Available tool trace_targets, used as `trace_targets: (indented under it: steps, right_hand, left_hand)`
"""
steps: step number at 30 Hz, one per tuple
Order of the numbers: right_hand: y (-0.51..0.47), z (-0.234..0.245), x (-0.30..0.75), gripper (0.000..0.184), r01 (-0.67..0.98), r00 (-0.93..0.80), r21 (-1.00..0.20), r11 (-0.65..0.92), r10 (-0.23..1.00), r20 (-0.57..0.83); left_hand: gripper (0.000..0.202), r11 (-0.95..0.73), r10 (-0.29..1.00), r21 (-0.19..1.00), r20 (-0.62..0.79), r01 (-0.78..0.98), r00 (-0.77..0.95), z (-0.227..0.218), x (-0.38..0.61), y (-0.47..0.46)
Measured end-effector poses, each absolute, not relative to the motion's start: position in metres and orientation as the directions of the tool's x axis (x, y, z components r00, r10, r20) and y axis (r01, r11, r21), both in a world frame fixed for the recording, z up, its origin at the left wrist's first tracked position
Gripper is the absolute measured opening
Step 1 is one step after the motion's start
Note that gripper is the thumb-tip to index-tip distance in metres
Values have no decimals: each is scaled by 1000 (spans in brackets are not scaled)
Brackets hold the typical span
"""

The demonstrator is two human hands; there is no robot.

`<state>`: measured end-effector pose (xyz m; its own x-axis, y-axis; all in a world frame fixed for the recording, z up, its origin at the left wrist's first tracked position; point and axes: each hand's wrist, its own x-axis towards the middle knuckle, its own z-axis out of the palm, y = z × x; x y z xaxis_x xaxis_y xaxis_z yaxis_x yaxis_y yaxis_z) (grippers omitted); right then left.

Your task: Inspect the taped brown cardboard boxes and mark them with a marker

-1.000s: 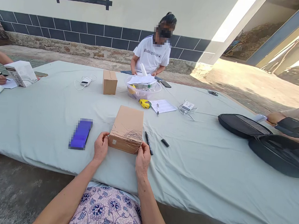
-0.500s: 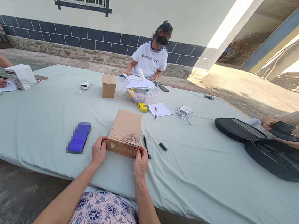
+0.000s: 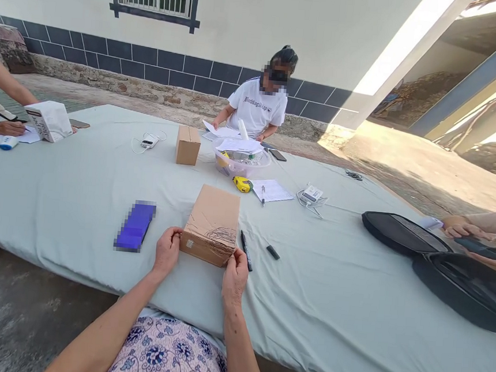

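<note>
A brown cardboard box (image 3: 212,222) with pen scribbles on its lid lies on the pale green table cover (image 3: 77,194) in front of me. My left hand (image 3: 166,250) grips its near left corner, fingers curled against the side. Its near right corner is held by my right hand (image 3: 235,274), also with closed fingers. A black marker (image 3: 245,249) and its loose cap (image 3: 272,252) lie just right of the box. A blurred blue flat object (image 3: 135,225) lies to the left.
A smaller cardboard box (image 3: 188,144), a clear bowl with papers (image 3: 241,159), a yellow tape measure (image 3: 242,184) and a sheet with a pen (image 3: 272,190) sit further back. An open black case (image 3: 441,258) lies at right. Other people sit opposite, at left and at right.
Both hands keep hold of the box, which stays in place. The view has shifted slightly. The person at right has lowered the dark device toward the case.
</note>
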<state>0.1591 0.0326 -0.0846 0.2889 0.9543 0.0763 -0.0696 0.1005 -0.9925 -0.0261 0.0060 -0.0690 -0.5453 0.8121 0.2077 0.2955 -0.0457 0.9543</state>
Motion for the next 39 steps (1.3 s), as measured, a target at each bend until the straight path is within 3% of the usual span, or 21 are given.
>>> trace_targets:
  steps: [39]
  right_hand:
    - [34, -89, 159, 34, -68, 288, -992, 105, 954, 82]
  left_hand:
    - [22, -32, 810, 957, 193, 287, -553, -65, -26, 5]
